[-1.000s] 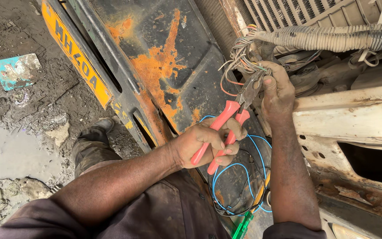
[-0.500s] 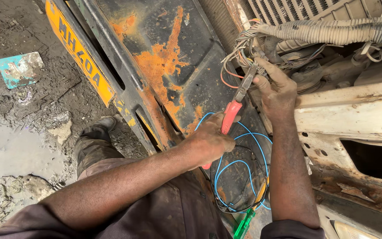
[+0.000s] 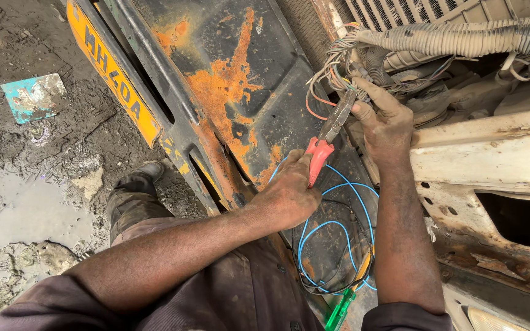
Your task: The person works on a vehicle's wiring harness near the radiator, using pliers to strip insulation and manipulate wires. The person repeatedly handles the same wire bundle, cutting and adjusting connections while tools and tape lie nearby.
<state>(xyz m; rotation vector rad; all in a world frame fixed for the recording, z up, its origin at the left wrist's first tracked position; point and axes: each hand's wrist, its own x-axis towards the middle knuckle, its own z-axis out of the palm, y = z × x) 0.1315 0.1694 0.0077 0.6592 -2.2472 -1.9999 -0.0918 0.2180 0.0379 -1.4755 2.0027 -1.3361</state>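
Head view shows the left hand [image 3: 289,196] clenched around the red handles of the pliers [image 3: 329,138], whose long axis runs up and to the right from that grip. Their nose reaches the loose wires [image 3: 338,67], just beyond the handles and above the fist. The right hand [image 3: 384,122] is the nearer one to the wires, pinching strands right beside the nose. Blue cable [image 3: 332,230] loops below both wrists, apart from the grip.

Tangled wires [image 3: 338,67] crowding pliers [image 3: 329,138]
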